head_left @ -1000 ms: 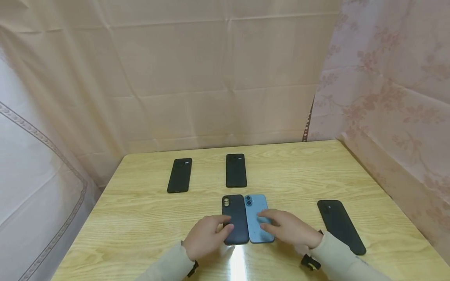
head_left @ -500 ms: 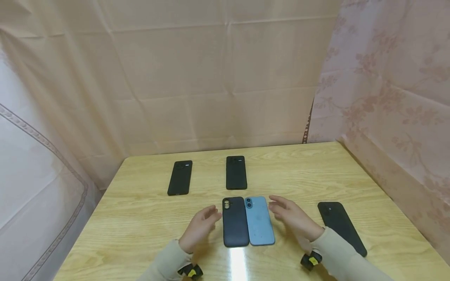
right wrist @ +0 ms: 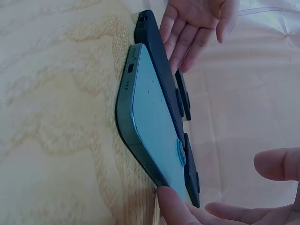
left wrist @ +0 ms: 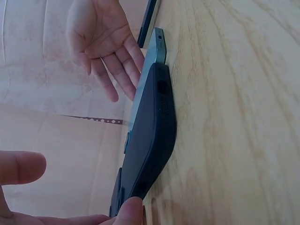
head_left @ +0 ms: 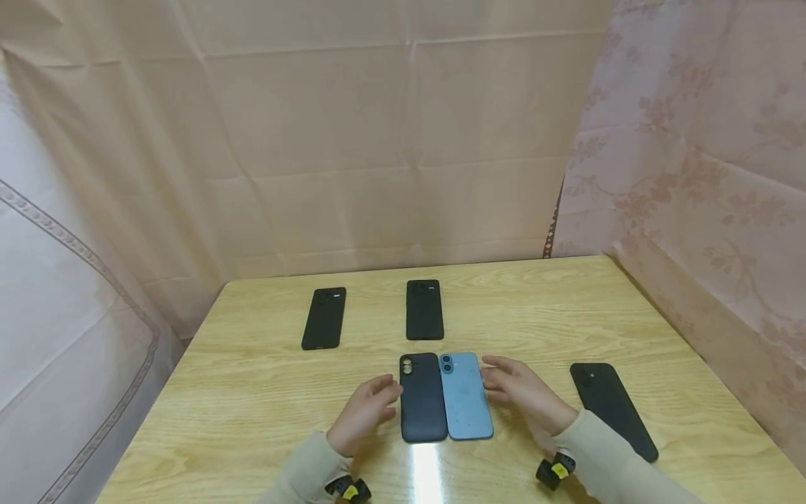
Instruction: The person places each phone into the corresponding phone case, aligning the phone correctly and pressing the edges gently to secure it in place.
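Observation:
Side by side on the wooden table lie a dark navy phone case (head_left: 423,409) with a camera cutout and a light blue phone (head_left: 467,402), its back facing up. My left hand (head_left: 367,407) is at the case's left edge, fingers relaxed and thumb apart. At the phone's right edge is my right hand (head_left: 527,393), loosely spread, with nothing gripped. In the left wrist view a fingertip meets the edge of the case (left wrist: 147,117). The right wrist view has a fingertip right at the lower side of the phone (right wrist: 150,112), its port end towards the camera.
Two black phones or cases, one at back left (head_left: 324,318) and one at back centre (head_left: 425,310), lie on the table (head_left: 252,392). Another black one (head_left: 613,409) lies slanted near my right forearm. Curtains (head_left: 378,140) hang behind the table's back edge.
Both hands have drawn apart from over the case and phone to their outer edges. Over the last half second the left hand moved slightly right, up to the case. Case and phone stay put.

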{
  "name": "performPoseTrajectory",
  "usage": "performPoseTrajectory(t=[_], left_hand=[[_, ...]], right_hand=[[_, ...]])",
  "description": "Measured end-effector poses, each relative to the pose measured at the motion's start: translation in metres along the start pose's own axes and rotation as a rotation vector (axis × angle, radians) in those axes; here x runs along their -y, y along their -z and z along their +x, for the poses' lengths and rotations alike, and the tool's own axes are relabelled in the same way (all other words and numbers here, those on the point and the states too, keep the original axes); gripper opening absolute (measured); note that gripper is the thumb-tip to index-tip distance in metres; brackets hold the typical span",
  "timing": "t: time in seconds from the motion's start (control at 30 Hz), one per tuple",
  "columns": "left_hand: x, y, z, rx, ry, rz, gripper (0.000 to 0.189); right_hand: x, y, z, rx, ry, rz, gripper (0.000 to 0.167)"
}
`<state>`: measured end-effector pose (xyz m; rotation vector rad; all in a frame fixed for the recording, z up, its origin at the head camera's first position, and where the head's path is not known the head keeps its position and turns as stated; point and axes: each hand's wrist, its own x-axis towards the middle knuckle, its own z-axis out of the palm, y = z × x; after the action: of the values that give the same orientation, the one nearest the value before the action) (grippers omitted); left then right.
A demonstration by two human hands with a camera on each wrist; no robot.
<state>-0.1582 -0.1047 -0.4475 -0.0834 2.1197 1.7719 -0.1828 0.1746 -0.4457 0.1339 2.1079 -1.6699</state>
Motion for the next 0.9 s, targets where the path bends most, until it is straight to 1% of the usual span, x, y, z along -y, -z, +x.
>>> performPoseTrajectory(t=[0.17,0.3,0.5,0.63,0.9], left_hand=[[0.001,-0.002,0.003,-0.002,0.015,0.001,0.064],[0.001,-0.003,0.005,-0.003,0.021,-0.004,0.065],[0.002,-0.001,0.008,-0.024,0.007,-0.029,0.064],[0.002,0.000,0.010,-0.032,-0.013,-0.025,0.063],[0.006,0.001,0.014,-0.041,-0.076,0.044,0.060]], right_hand=[[0.000,0.000,-0.002,0.016,0.026,0.015,0.053],[0.000,0.000,-0.002,0.007,0.018,0.048,0.053],[0.002,-0.002,-0.001,-0.008,0.004,0.089,0.052],[0.002,-0.003,0.000,0.002,0.013,0.090,0.052],[0.000,-0.002,0.003,0.020,0.024,0.095,0.053]])
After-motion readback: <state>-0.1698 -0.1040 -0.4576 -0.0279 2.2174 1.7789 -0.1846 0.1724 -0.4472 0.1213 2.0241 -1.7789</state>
